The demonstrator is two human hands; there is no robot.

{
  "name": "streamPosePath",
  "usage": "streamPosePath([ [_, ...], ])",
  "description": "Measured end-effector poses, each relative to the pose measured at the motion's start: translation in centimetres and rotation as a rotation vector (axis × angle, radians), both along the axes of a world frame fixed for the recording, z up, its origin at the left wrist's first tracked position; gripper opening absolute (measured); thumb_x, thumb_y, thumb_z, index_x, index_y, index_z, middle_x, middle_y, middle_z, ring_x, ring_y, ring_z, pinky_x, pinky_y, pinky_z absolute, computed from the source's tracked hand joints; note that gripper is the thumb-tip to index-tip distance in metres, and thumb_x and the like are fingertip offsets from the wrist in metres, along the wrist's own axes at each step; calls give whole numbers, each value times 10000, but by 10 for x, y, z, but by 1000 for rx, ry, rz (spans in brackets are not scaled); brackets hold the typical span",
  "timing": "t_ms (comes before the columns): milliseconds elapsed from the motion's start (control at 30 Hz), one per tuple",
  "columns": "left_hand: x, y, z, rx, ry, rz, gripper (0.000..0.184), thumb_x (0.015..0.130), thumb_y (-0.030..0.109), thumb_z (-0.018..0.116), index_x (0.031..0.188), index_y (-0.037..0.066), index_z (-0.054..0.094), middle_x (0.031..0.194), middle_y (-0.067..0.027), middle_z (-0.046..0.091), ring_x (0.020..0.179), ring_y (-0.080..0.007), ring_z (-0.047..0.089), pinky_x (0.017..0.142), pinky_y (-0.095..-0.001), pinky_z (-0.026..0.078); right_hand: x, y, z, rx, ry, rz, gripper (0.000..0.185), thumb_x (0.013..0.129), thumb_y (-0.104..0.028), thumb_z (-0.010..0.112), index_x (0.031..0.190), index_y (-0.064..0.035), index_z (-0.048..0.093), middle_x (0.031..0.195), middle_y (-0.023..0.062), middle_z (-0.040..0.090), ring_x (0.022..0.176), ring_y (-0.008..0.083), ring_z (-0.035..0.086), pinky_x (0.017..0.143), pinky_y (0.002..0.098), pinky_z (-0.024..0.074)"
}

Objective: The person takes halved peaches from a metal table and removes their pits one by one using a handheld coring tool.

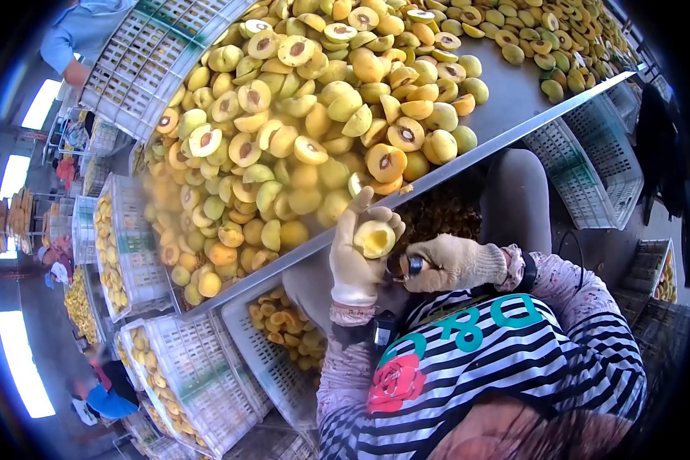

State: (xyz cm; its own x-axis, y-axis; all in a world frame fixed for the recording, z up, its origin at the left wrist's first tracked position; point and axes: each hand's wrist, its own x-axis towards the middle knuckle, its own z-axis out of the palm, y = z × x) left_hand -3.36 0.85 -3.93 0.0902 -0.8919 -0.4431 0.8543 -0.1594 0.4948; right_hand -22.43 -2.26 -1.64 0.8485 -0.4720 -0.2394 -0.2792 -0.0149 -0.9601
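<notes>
My left hand [354,257], in a pale glove, stands palm up at the table's metal edge. It holds a halved yellow fruit [375,239] with a hollow in its cut face. Just right of it, my right hand [456,263], in a beige knitted glove, is closed around a small dark tool [412,265] with a shiny metal part. The tool points towards the fruit half, its tip hard to make out. Beyond both hands lies a big heap of halved fruit [307,130], many pieces showing brown pits.
The metal table rim [468,159] runs diagonally past the hands. A crate [264,337] with fruit pieces stands below it. More fruit crates [199,376] line the left, and stacked crates [583,169] stand right. A person's blue sleeve [73,42] shows upper left beside a tilted crate [157,57].
</notes>
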Motion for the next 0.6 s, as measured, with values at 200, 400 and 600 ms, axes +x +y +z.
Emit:
streamPosePath([
  [200,33,43,-4,-316,-735,40,381,1038,170,443,1323,-47,573,956,-140,720,918,-221,671,783,-350,535,18,-5,-4,-30,154,58,289,935,-301,669,1090,-60,638,778,87,622,761,214,646,702,374,513],
  [400,147,105,31,50,-1560,-51,185,825,81,765,1004,36,760,995,-145,745,965,-258,709,888,-362,550,18,6,-27,371,143,-63,263,959,-284,646,1054,-41,622,783,41,611,647,132,574,602,296,488],
  [600,178,7,-12,62,-2395,-341,439,826,128,682,1261,78,658,1237,-172,667,1114,-336,654,945,-374,532,28,25,-7,17,91,48,270,965,-307,655,1028,-46,632,805,91,617,760,214,575,751,370,494],
])
